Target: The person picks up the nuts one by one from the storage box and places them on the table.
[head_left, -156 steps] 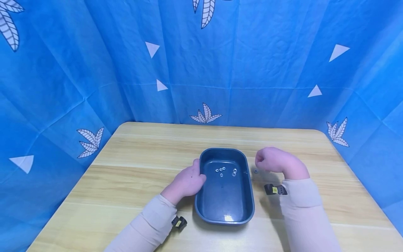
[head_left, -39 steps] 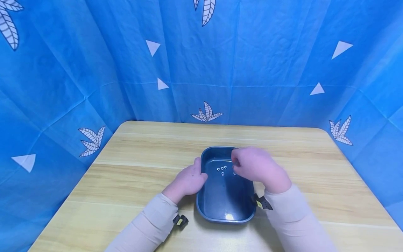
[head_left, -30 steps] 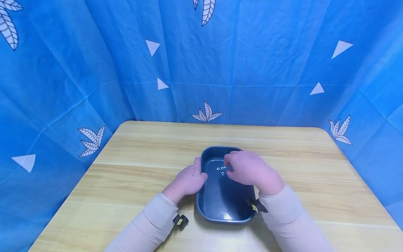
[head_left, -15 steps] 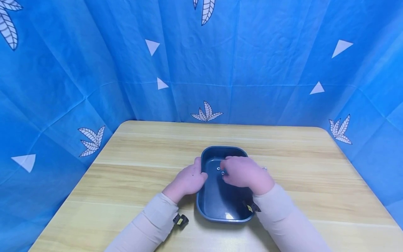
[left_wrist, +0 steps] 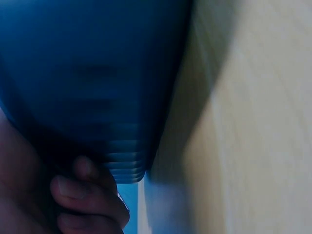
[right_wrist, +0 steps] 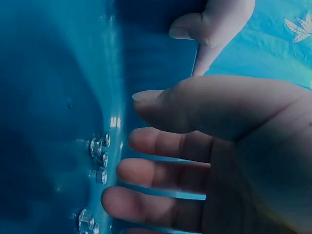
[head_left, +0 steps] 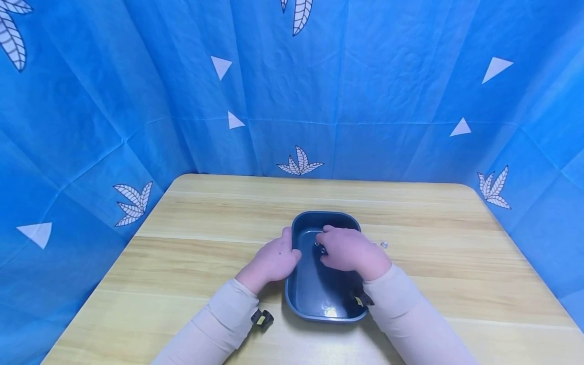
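In the head view, a dark blue rectangular tray (head_left: 326,318) stands on the table, and my left hand (head_left: 271,257) grips its left side. The thumb lies over the rim, while curled fingers (left_wrist: 87,192) touch the outer wall in the left wrist view. My right hand (head_left: 349,251) is over the tray's far part, thumb and fingers apart with nothing between them. Several small metal nuts (right_wrist: 96,146) lie on the tray floor just past these fingertips in the right wrist view. From above, the hand covers most of them; one nut (head_left: 323,250) shows between thumb and fingers.
A small shiny metal piece (head_left: 384,245) lies on the wooden table (head_left: 219,213) right of the tray. A blue patterned curtain (head_left: 365,91) encloses the back and sides. Black wrist cameras are strapped to both wrists; the right one (head_left: 362,299) is above the tray's right rim.
My right hand has moved from the table right of the tray to inside it, leftward over the nuts, and its fingers have spread. The left hand keeps its grip on the tray.
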Demonstrator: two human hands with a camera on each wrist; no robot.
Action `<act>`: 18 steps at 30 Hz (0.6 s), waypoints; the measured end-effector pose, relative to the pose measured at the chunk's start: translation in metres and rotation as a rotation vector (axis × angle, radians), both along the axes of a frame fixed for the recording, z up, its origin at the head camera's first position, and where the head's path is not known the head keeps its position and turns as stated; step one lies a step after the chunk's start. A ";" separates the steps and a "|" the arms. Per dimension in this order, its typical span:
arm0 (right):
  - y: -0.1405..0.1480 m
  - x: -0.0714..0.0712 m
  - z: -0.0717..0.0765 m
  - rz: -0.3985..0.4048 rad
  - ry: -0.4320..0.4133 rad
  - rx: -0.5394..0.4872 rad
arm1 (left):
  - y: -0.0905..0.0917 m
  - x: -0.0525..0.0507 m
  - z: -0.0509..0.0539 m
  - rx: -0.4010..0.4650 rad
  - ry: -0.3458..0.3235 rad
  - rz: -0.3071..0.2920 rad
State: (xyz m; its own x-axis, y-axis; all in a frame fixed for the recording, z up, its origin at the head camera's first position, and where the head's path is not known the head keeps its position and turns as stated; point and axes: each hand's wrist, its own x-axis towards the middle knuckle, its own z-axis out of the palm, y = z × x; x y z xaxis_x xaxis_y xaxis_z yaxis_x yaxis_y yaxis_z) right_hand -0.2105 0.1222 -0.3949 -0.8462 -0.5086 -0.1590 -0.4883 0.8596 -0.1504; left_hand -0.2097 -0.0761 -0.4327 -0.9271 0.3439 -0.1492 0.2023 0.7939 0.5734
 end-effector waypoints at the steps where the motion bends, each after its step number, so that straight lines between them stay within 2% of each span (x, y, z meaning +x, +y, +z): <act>1: 0.000 0.000 -0.001 0.004 0.000 0.000 | 0.000 0.000 0.000 -0.002 0.001 0.000; 10: 0.000 -0.003 -0.006 0.007 -0.112 0.013 | 0.000 0.000 -0.001 0.010 -0.018 0.002; 14: -0.001 -0.004 -0.008 0.010 -0.116 0.011 | 0.000 0.000 -0.001 0.012 -0.027 0.003; 18: 0.000 -0.005 -0.009 0.036 -0.084 -0.006 | 0.000 -0.001 -0.001 0.016 -0.018 0.002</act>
State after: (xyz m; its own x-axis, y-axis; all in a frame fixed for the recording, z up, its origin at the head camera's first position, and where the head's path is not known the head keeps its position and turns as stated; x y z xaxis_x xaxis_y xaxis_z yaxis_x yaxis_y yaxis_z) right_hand -0.2157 0.1217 -0.4036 -0.8114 -0.5392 -0.2256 -0.5041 0.8410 -0.1967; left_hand -0.2105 -0.0764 -0.4340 -0.9249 0.3446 -0.1603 0.1904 0.7850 0.5895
